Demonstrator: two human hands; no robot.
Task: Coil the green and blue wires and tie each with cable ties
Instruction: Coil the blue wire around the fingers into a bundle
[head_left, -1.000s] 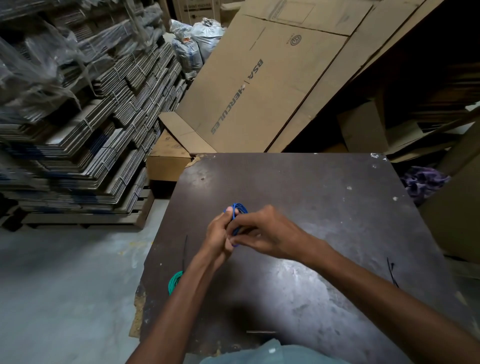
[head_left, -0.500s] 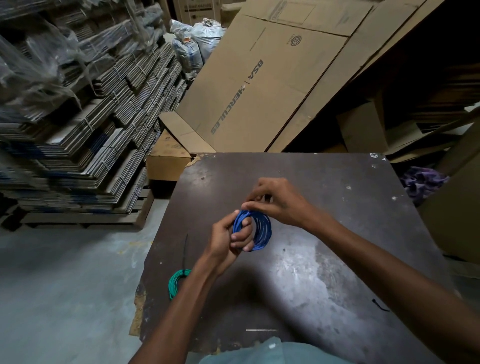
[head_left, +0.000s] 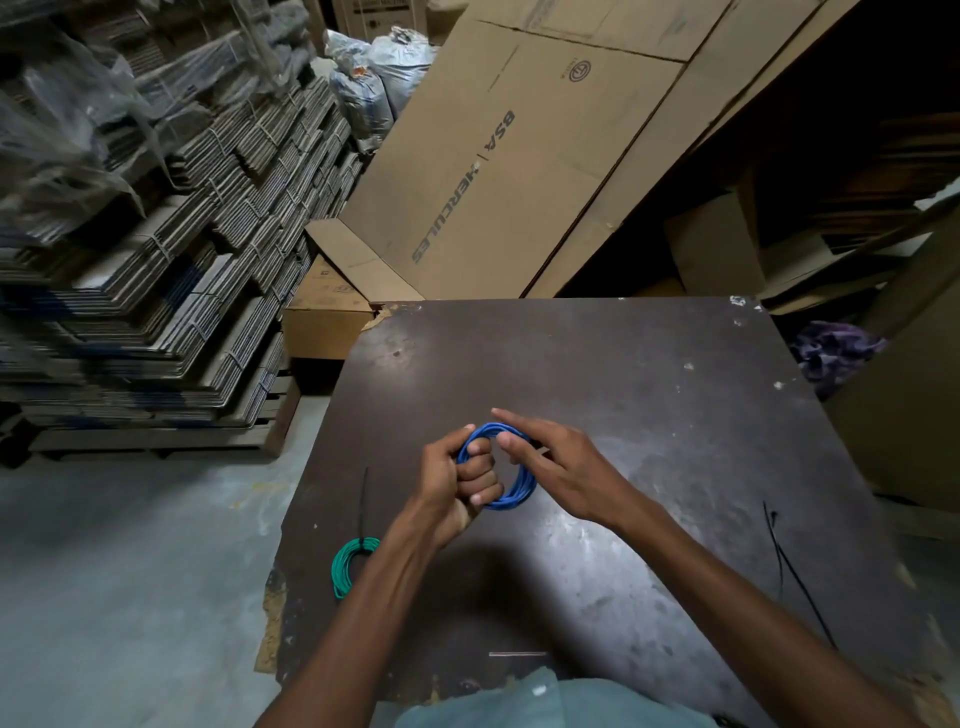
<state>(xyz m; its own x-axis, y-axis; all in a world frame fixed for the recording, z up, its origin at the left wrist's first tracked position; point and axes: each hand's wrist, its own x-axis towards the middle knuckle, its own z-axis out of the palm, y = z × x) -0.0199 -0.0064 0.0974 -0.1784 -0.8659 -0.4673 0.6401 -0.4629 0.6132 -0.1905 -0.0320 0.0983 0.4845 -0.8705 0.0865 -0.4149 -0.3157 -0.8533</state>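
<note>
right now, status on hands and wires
Left hand grips blue wire coil. Right hand open, fingers on coil. Green wire coil tied. Spare cable tie untouched.

Single view, head-worn wide-angle camera. Position: above the near edge of a dark table (head_left: 649, 415), at the wearer's head. Facing: forward and steeply down, straight lines bowed toward the frame edges. Near field: both forearms enter from the bottom edge; left hand (head_left: 457, 488) and right hand (head_left: 561, 462) sit close to centre, at arm's length. Far field: stacked flattened cartons (head_left: 156, 270) upper left, leaning cardboard sheet (head_left: 493, 171) top centre, concrete floor (head_left: 130, 571) lower left. No second view; no shared region to record.
</note>
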